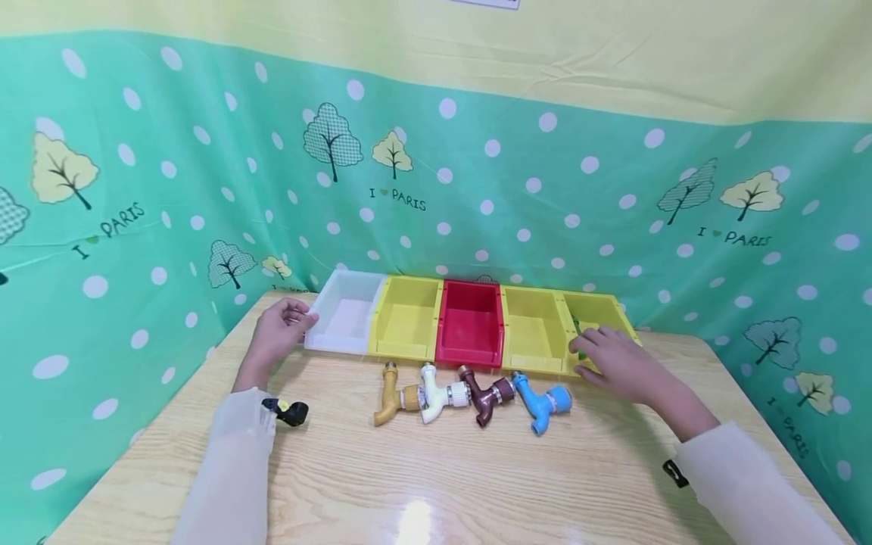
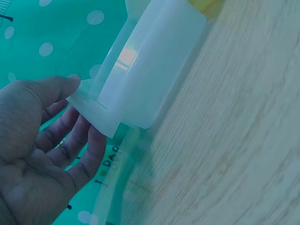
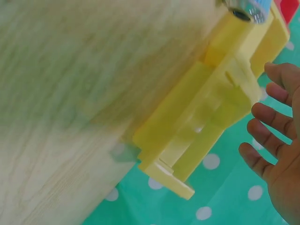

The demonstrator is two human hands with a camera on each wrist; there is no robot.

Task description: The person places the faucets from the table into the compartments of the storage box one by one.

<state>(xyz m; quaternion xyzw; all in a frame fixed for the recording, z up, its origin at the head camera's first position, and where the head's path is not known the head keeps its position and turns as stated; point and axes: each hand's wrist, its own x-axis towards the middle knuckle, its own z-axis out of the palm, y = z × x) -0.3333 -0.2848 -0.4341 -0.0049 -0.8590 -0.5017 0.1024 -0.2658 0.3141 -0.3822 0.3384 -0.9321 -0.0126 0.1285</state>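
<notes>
Pinching the corner of the white bin (image 1: 334,342) between thumb and fingers, the left hand (image 1: 278,333) holds on. The right hand (image 1: 616,365) reaches over the end yellow bin (image 1: 591,306), fingers apart and empty. Inside sits a green item (image 1: 582,353) — perhaps a tap, mostly hidden — likely calling next for a careful grip.

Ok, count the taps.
4 plainly visible, in front of the bins, left to right: mustard tap, white tap, maroon tap, blue tap. A green thing in the rightmost bin, partly hidden by the right hand, may be another.
</notes>
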